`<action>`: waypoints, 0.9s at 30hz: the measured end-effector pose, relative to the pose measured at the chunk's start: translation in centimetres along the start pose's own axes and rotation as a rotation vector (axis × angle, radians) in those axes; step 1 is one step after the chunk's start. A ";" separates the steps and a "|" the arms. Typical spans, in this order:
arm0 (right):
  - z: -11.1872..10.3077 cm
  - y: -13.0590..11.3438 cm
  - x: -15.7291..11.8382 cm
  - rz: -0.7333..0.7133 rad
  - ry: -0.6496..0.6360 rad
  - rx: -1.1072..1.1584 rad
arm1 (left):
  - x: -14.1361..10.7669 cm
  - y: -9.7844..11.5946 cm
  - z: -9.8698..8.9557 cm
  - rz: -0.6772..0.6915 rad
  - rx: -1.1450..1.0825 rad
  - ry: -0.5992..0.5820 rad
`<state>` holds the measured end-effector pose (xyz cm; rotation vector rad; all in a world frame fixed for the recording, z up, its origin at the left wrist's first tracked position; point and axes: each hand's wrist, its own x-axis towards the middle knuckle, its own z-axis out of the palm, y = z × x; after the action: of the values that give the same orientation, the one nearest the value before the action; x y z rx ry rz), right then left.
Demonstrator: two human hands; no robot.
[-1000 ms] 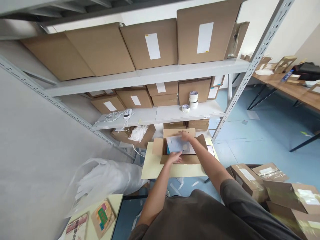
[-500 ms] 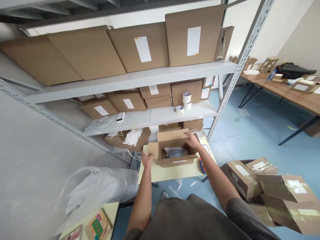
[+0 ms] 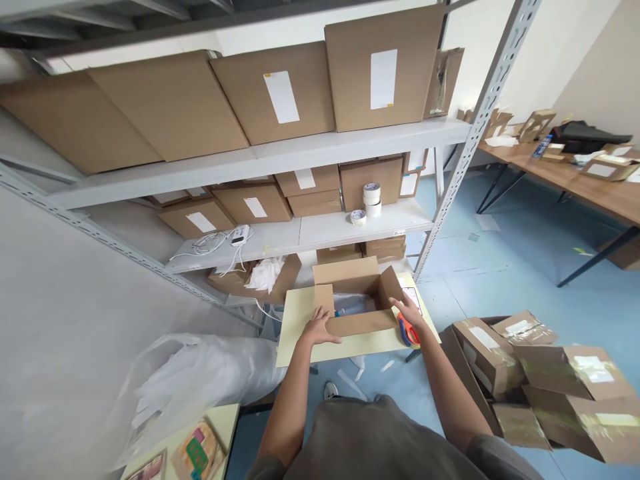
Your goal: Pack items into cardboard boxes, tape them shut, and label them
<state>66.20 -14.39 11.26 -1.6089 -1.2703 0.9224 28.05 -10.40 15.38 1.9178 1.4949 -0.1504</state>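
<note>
A cardboard box (image 3: 363,325) stands on the pale yellow table (image 3: 296,333), its top flaps raised. Inside lies something in clear plastic wrap (image 3: 353,303) with a bit of blue; I cannot make out its kind. My left hand (image 3: 319,327) rests at the box's near left corner, thumb stretched along the front and fingers spread at the left flap. At the right end, my right hand (image 3: 409,312) has its fingers closed on the lower edge of the right flap (image 3: 391,287). A red and blue tape dispenser (image 3: 409,331) lies beneath my right wrist.
Metal shelving (image 3: 280,163) with cardboard boxes rises just behind the table. White tape rolls (image 3: 371,200) and a power strip (image 3: 240,235) sit on its middle shelf. Cardboard boxes (image 3: 495,357) are piled on the floor at right; a plastic bag (image 3: 215,367) bulges at left.
My left hand has moved right, from the left flap to the near left corner. My right hand has come down from the far flap to the right flap. The left flap has swung inward.
</note>
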 end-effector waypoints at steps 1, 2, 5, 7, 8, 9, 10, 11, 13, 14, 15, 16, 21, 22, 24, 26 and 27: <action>0.3 -0.4 -0.2 -0.017 -0.073 0.044 | -0.1 -0.1 0.0 0.003 0.017 0.011; 0.6 -0.9 -0.4 -0.021 -0.135 0.083 | -0.1 -0.2 -0.1 0.006 0.026 0.023; 1.7 -2.2 -0.5 -0.014 -0.244 0.058 | -0.3 -1.0 -0.9 -0.008 0.023 0.029; 2.4 -2.9 -0.6 -0.022 -0.332 -0.014 | -0.5 -2.0 -1.8 -0.025 0.001 0.002; 2.7 -3.1 -0.8 -0.027 -0.383 -0.052 | -0.6 -2.7 -2.4 -0.034 -0.016 -0.016; 3.0 -3.4 -0.9 -0.033 -0.433 -0.088 | -0.7 -3.4 -3.1 -0.043 -0.035 -0.033; 3.3 -3.5 -1.1 -0.042 -0.477 -0.117 | -0.9 -4.3 -3.7 -0.053 -0.059 -0.046; 3.6 -3.7 -1.3 -0.054 -0.511 -0.133 | -1.0 -5.1 -4.4 -0.064 -0.089 -0.048; 4.2 -3.9 -1.5 -0.076 -0.555 -0.106 | -1.3 -6.5 -5.7 -0.094 -0.170 -0.021; 4.6 -3.9 -1.5 -0.080 -0.557 -0.074 | -1.4 -7.0 -6.2 -0.112 -0.211 0.011; 5.1 -4.0 -1.4 -0.077 -0.540 -0.045 | -1.4 -7.4 -6.7 -0.136 -0.240 0.060; 5.8 -4.1 -1.2 -0.063 -0.501 -0.034 | -1.4 -7.5 -6.9 -0.169 -0.248 0.127; 10.8 -4.4 -0.3 0.038 -0.094 -0.293 | -0.1 -6.2 -5.3 -0.292 -0.103 0.512; 11.8 -4.3 -0.3 0.034 -0.031 -0.344 | 0.2 -6.0 -4.6 -0.290 -0.090 0.544; 13.1 -3.9 -0.6 0.015 0.041 -0.394 | 0.9 -5.6 -3.6 -0.294 -0.085 0.566; 13.9 -3.4 -0.8 0.014 0.072 -0.413 | 1.6 -5.5 -3.5 -0.290 -0.067 0.564; 14.1 -3.3 -0.8 0.020 0.083 -0.423 | 2.0 -5.4 -3.9 -0.270 -0.050 0.560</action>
<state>51.98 -12.26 9.38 -1.9639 -1.4603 0.6150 22.66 -5.98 14.94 1.7913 2.0983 0.3299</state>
